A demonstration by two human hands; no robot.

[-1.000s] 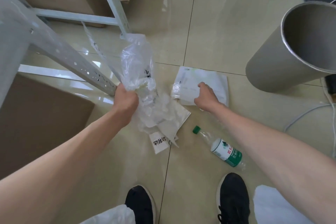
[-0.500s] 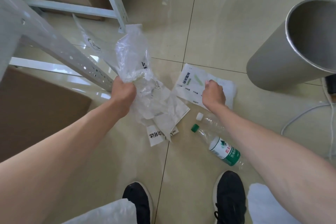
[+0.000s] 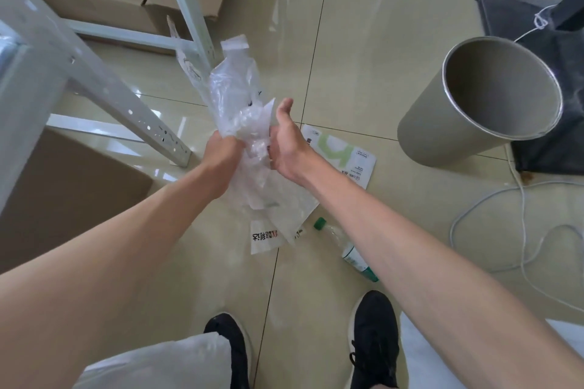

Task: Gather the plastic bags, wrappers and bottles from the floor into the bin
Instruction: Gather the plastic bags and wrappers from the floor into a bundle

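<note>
My left hand is shut on a crumpled bundle of clear plastic bags held above the floor. My right hand presses into the bundle's right side, fingers curled into the plastic and thumb raised. A white wrapper with a green mark shows just behind my right wrist, seemingly lying on the tiles. A white wrapper with black print lies below the bundle. A clear bottle with a green cap lies under my right forearm. The grey round bin stands open at the right.
A white metal rack leg slants down at the left, with cardboard boxes beside and behind it. A white cable loops on the floor right of the bottle. A dark mat lies behind the bin. My black shoes are at the bottom.
My right hand left the floor and came up against the bag bundle. The green-marked wrapper now shows a different face. The bundle rose a little.
</note>
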